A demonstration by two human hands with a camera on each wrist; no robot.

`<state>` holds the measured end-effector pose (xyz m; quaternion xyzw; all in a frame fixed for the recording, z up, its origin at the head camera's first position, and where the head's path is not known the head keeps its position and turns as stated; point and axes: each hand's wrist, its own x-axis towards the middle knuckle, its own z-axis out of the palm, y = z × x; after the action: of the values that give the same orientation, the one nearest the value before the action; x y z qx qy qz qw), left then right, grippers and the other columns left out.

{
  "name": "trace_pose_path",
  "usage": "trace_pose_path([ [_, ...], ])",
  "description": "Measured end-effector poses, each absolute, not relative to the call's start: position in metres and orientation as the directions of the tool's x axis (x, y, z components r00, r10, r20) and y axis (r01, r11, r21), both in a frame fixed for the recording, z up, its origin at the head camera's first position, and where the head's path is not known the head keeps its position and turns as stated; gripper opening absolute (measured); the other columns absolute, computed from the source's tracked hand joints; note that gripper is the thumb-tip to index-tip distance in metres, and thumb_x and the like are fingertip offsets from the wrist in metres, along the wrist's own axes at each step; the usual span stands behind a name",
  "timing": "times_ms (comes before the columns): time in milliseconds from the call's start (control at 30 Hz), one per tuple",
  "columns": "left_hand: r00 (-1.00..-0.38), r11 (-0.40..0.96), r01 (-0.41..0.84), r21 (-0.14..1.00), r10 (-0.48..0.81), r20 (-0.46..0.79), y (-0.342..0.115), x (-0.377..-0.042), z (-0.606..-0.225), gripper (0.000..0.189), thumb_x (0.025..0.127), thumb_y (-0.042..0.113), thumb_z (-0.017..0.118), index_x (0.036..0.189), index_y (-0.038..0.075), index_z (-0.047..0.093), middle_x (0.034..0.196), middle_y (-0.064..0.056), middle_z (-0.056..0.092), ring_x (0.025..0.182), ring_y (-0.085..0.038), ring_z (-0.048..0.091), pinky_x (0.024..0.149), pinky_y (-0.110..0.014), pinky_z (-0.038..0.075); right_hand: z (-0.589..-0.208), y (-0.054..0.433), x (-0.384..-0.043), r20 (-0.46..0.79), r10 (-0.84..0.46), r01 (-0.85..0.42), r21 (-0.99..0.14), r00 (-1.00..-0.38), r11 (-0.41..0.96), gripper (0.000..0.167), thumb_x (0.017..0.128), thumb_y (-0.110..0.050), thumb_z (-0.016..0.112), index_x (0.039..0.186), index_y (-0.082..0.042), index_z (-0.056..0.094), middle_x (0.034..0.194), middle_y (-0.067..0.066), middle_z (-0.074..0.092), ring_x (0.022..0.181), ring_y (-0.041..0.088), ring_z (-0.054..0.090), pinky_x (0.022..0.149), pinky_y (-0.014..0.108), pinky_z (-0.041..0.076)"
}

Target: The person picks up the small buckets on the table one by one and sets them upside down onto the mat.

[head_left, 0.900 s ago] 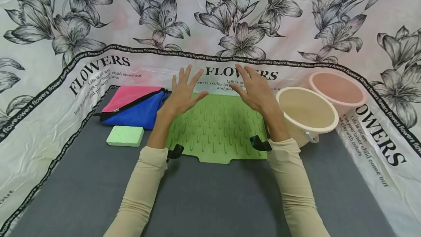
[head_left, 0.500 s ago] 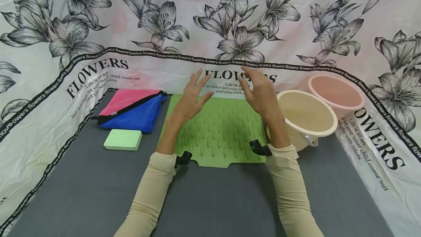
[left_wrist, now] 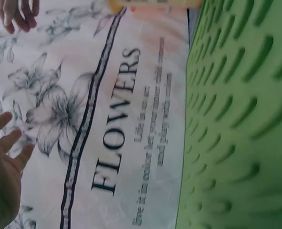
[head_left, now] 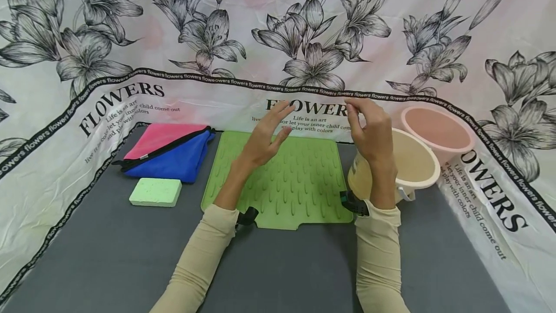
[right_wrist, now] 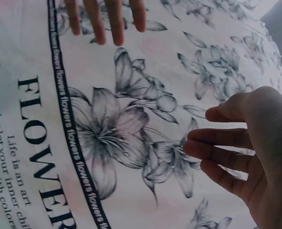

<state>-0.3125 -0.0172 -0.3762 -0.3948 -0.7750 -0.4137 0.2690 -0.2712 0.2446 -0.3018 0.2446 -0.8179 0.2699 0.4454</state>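
My left hand hangs over the green studded mat, its fingers loosely extended and holding nothing. To the right, my right hand hovers in front of the cream bucket, hiding part of it, with fingers slightly bent and nothing in them. In the right wrist view the right hand shows a gap between thumb and fingers. The left wrist view catches the edge of the left hand with its fingers spread.
A pink bucket stands behind the cream one at the right. At the left lie a pink and blue zippered pouch and a pale green sponge on the grey table. A flower-printed cloth runs behind everything.
The left hand has moved to the right over the mat. The right hand has moved right, in front of the cream bucket, its fingers bending more. The view has tilted slightly up.
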Motion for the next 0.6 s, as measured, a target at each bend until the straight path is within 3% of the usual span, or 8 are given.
trace_pose_path([
  [167,-0.565,0.244,0.819,0.519,0.494,0.661,0.002,-0.300,-0.380,0.085,0.106,0.068,0.024,0.164,0.006,0.033,0.172,-0.018,0.030,0.161,-0.035,0.029,0.135,-0.044,0.022,-0.294,0.253,-0.252,0.824,-0.186,-0.599,-0.216,-0.536,0.771,0.023,0.105,-0.007,0.060,0.117,0.008,0.073,0.106,0.026,0.076,0.092,0.039,0.070,0.082,0.042,0.052],
  [400,-0.565,0.253,0.799,0.546,0.630,0.533,0.029,-0.289,-0.388,0.098,0.100,0.078,0.013,0.168,0.007,0.020,0.177,-0.014,0.016,0.165,-0.031,0.018,0.135,-0.046,0.018,-0.284,0.264,-0.228,0.763,-0.149,-0.510,-0.261,-0.629,0.819,0.024,0.105,-0.007,0.061,0.120,0.008,0.071,0.112,0.027,0.074,0.097,0.042,0.069,0.087,0.049,0.054],
  [467,-0.549,0.244,0.797,0.553,0.674,0.494,0.037,-0.285,-0.390,0.094,0.102,0.075,0.015,0.169,0.009,0.016,0.177,-0.012,0.012,0.166,-0.028,0.014,0.136,-0.045,0.016,-0.282,0.268,-0.224,0.748,-0.134,-0.488,-0.276,-0.650,0.828,0.025,0.104,-0.006,0.061,0.121,0.009,0.071,0.112,0.028,0.074,0.098,0.043,0.069,0.089,0.051,0.054],
  [600,-0.543,0.246,0.755,0.607,0.754,0.370,0.053,-0.277,-0.397,0.079,0.110,0.059,0.033,0.170,0.020,0.002,0.178,-0.003,0.001,0.167,-0.022,0.005,0.136,-0.042,0.012,-0.281,0.273,-0.221,0.699,-0.137,-0.452,-0.288,-0.702,0.844,0.027,0.104,-0.009,0.062,0.123,0.009,0.070,0.116,0.030,0.073,0.101,0.045,0.070,0.089,0.054,0.055],
])
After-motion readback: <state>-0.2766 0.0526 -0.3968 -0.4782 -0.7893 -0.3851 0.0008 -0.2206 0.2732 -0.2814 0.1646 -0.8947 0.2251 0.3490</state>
